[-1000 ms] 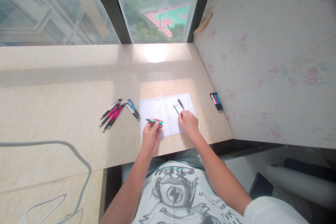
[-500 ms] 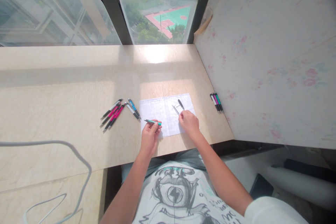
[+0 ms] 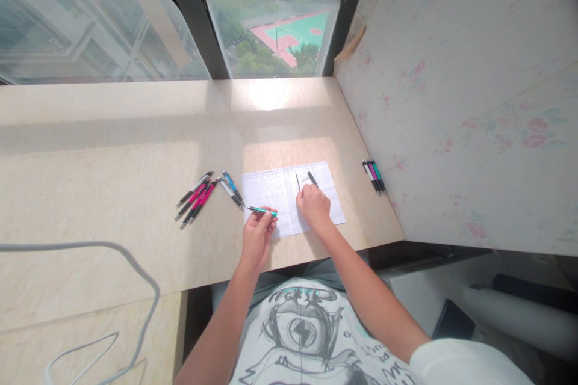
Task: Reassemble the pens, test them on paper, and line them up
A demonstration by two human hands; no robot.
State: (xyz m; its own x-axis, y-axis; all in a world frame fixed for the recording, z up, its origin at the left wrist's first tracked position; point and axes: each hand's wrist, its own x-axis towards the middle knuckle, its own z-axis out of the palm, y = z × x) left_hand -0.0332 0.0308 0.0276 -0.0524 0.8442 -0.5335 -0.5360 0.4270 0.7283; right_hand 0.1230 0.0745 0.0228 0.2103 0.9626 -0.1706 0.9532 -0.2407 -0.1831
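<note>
My left hand [image 3: 258,231] is closed around a green pen barrel [image 3: 263,211], which points left above the lower left of a white paper sheet [image 3: 284,192]. Over the right half of that sheet is my right hand [image 3: 313,204], its fingers pinched on a thin pen refill [image 3: 298,181] that sticks up past the fingertips. Just beyond the knuckles a black pen piece [image 3: 312,178] lies on the paper. My fingers hide the refill's lower end.
Several pens with pink and white barrels [image 3: 198,201] lie left of the paper, with a blue pen [image 3: 232,185] and a white pen [image 3: 229,191] closer to it. More pens [image 3: 374,177] lie beside the wall [image 3: 451,102]. A grey cable [image 3: 144,289] crosses the lower left.
My right hand has moved left across the paper, and the refill now stands steeper in its fingers. The left hand keeps the green barrel in about the same place.
</note>
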